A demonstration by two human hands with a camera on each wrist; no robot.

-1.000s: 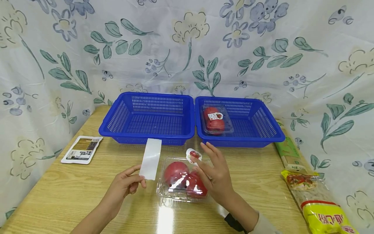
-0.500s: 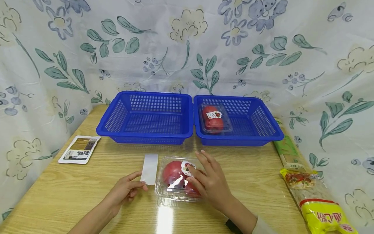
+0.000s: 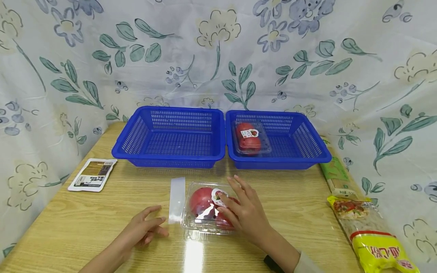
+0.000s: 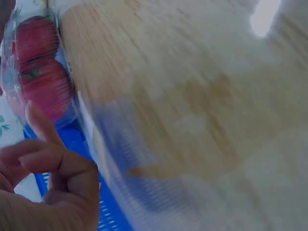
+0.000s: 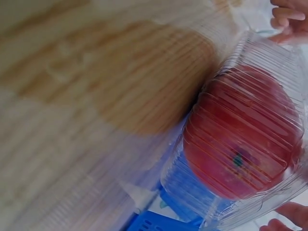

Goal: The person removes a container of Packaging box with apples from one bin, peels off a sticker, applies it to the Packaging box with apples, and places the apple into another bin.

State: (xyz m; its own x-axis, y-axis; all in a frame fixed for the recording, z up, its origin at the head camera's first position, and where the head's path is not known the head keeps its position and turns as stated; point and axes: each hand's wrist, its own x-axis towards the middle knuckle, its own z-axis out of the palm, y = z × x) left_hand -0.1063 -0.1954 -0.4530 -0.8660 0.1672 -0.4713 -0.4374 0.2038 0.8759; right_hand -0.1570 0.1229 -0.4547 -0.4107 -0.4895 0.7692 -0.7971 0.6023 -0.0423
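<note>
A clear plastic clamshell box point(image 3: 207, 225) of red tomatoes point(image 3: 200, 201) rests on the wooden table. My right hand point(image 3: 247, 212) lies over its right side, fingers spread, a fingertip pressing a white sticker point(image 3: 214, 192) on the lid. Left of the box lies a white strip of backing paper point(image 3: 176, 199), flat on the table. My left hand point(image 3: 145, 229) holds nothing and hovers just left of that strip, its fingers loosely bent. The right wrist view shows a tomato point(image 5: 245, 130) close up through the ribbed plastic wall.
Two blue plastic baskets stand behind: the left basket point(image 3: 170, 156) and the right basket point(image 3: 278, 165), which holds another labelled tomato box point(image 3: 252, 146). A flat white-edged packet point(image 3: 93, 175) lies left. A green-labelled packet point(image 3: 338, 174) and a yellow noodle bag point(image 3: 375, 242) lie right.
My left hand has lowered the paper strip to the table and let go of it. My right hand has brought the sticker down onto the lid and presses it there.
</note>
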